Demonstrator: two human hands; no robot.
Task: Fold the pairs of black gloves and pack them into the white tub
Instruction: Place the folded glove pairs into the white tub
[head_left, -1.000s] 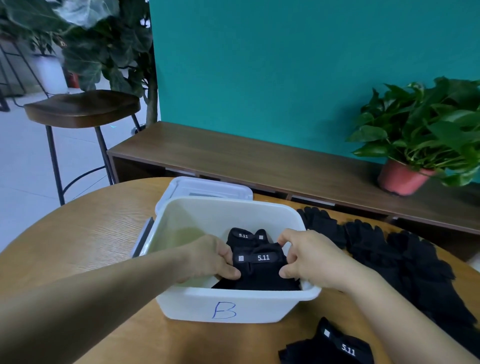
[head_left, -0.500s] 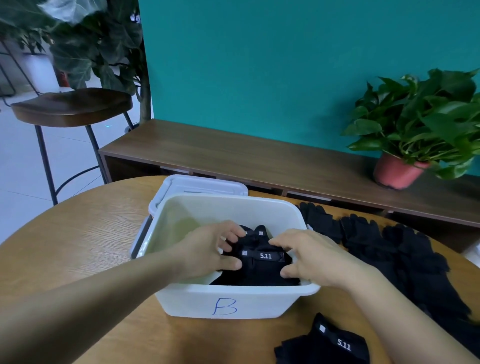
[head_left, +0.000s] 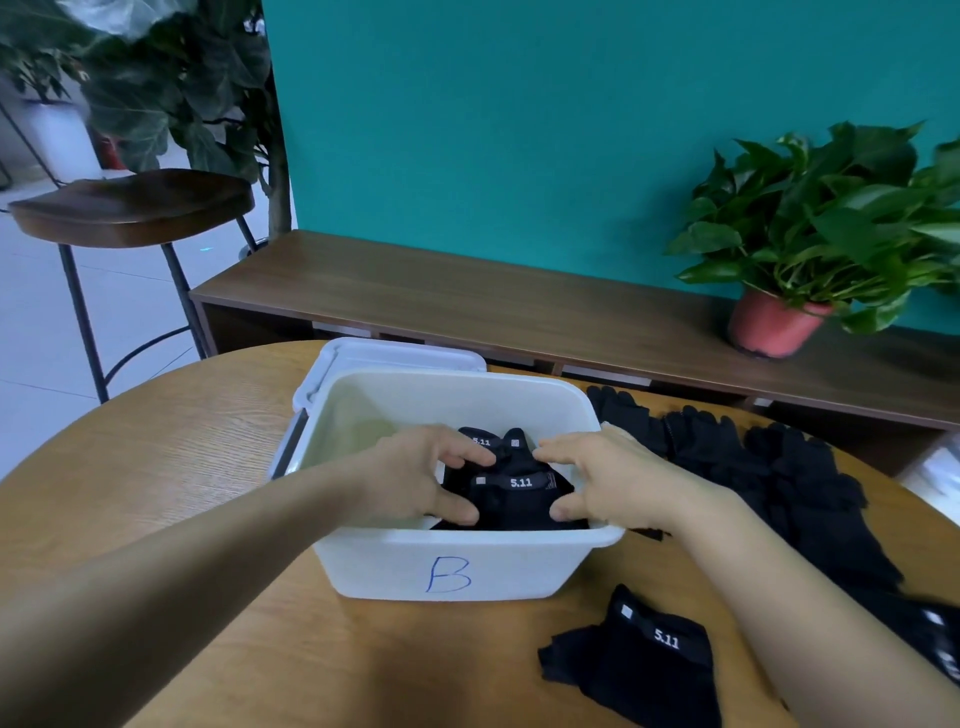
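Observation:
The white tub (head_left: 363, 566), marked with a blue "B", stands on the round wooden table. Inside it lies a folded pair of black gloves (head_left: 519, 496) with a "5.11" label, and another folded pair (head_left: 480, 441) sits just behind it. My left hand (head_left: 415, 478) holds the front pair from the left, thumb and fingers curled round it. From the right, my right hand (head_left: 597, 478) holds the same pair in the same way. Both hands reach inside the tub.
A pile of loose black gloves (head_left: 779, 478) lies right of the tub. One more folded pair (head_left: 649, 660) lies on the table in front. The tub's lid (head_left: 363, 356) sits behind it. Beyond the table are a low wooden bench (head_left: 467, 296), a potted plant (head_left: 769, 322) and a stool (head_left: 130, 208).
Both hands have pushed the folded pair lower into the tub, and their fingers have spread further over it.

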